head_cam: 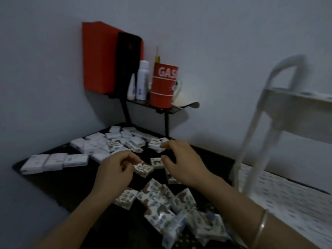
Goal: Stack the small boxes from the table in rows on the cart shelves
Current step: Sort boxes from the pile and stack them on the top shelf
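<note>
Several small white boxes lie scattered on a black table (pixel 53 186). A far pile (pixel 115 142) sits near the wall, and a near pile (pixel 168 203) has patterned faces up. My left hand (pixel 116 169) pinches one patterned small box (pixel 143 168) at its left edge, just above the table. My right hand (pixel 179 159) hovers with fingers apart over another small box (pixel 156 162), the thumb near its right side and the fingertips reaching a box (pixel 156 143) behind it. The white cart (pixel 269 126) stands at the right, with rows of boxes on its lower shelf (pixel 287 194).
A row of three plain boxes (pixel 53 161) lies at the table's left edge. A small black wall shelf (pixel 158 105) holds a red "GAS" tin (pixel 162 85), white bottles (pixel 142 79) and a red box (pixel 100 58). The cart's upright post (pixel 251 137) rises close to my right arm.
</note>
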{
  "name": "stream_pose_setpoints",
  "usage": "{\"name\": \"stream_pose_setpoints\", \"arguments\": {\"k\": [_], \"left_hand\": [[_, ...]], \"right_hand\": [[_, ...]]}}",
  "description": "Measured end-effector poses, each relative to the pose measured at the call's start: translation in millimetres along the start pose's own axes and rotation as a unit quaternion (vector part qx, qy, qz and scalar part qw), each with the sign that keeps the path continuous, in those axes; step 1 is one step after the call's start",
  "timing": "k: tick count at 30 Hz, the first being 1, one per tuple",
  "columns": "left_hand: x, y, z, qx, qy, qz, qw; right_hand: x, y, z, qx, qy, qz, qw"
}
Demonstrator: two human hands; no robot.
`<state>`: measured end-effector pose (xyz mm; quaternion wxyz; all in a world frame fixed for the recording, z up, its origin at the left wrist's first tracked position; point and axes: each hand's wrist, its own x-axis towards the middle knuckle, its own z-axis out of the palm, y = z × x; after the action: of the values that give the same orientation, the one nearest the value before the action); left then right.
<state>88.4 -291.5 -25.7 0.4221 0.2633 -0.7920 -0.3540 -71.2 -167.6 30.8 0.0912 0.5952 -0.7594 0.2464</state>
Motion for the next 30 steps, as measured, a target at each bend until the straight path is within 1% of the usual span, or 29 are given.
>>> {"name": "stream_pose_setpoints", "arguments": {"k": [2, 5, 8, 10, 12, 13, 15, 16, 17, 19, 21, 24, 30], "left_hand": [[18.1, -31.8, -9.7, 0.044, 0.024, 0.012, 0.999], [65.1, -69.6, -14.4, 0.127, 0.053, 0.031, 0.99], [130.4, -103.8, -7.8, 0.194, 0.057, 0.029, 0.979], [176.4, -123.0, 0.3, 0.231, 0.04, 0.033, 0.972], [219.6, -140.2, 10.4, 0.275, -0.002, 0.034, 0.961], [238.8, -148.1, 15.1, 0.31, -0.034, 0.027, 0.95], [268.7, -163.3, 22.6, 0.39, -0.119, -0.009, 0.913], [279.3, -171.5, 25.7, 0.417, -0.164, -0.034, 0.893], [286.6, -179.8, 28.4, 0.429, -0.203, -0.058, 0.878], [294.1, -196.9, 34.2, 0.416, -0.266, -0.104, 0.863], [293.1, -210.0, 42.2, 0.396, -0.317, -0.133, 0.851], [287.5, -214.7, 50.9, 0.396, -0.328, -0.133, 0.847], [260.0, -195.3, 61.6, 0.394, -0.332, -0.129, 0.847]], "right_hand": [[31.5, 15.2, 32.0, 0.026, -0.032, 0.054, 0.998], [77.2, 44.6, 67.4, 0.028, -0.037, 0.098, 0.994], [124.7, 72.1, 95.4, 0.024, -0.033, 0.084, 0.996], [155.8, 86.6, 114.0, 0.028, -0.045, 0.066, 0.996], [183.1, 99.2, 129.4, 0.038, -0.089, 0.049, 0.994], [193.7, 104.0, 134.3, 0.053, -0.116, 0.045, 0.991], [210.5, 113.3, 141.8, 0.072, -0.159, 0.029, 0.984], [217.1, 118.7, 145.9, 0.061, -0.182, 0.019, 0.981], [221.5, 124.1, 151.1, 0.039, -0.21, 0.021, 0.977], [224.0, 131.3, 161.9, -0.016, -0.269, 0.063, 0.961], [220.0, 133.4, 170.2, -0.06, -0.289, 0.068, 0.953], [211.7, 128.1, 169.2, -0.084, -0.283, 0.047, 0.954], [182.1, 116.2, 152.7, -0.099, -0.283, 0.05, 0.953]]}}
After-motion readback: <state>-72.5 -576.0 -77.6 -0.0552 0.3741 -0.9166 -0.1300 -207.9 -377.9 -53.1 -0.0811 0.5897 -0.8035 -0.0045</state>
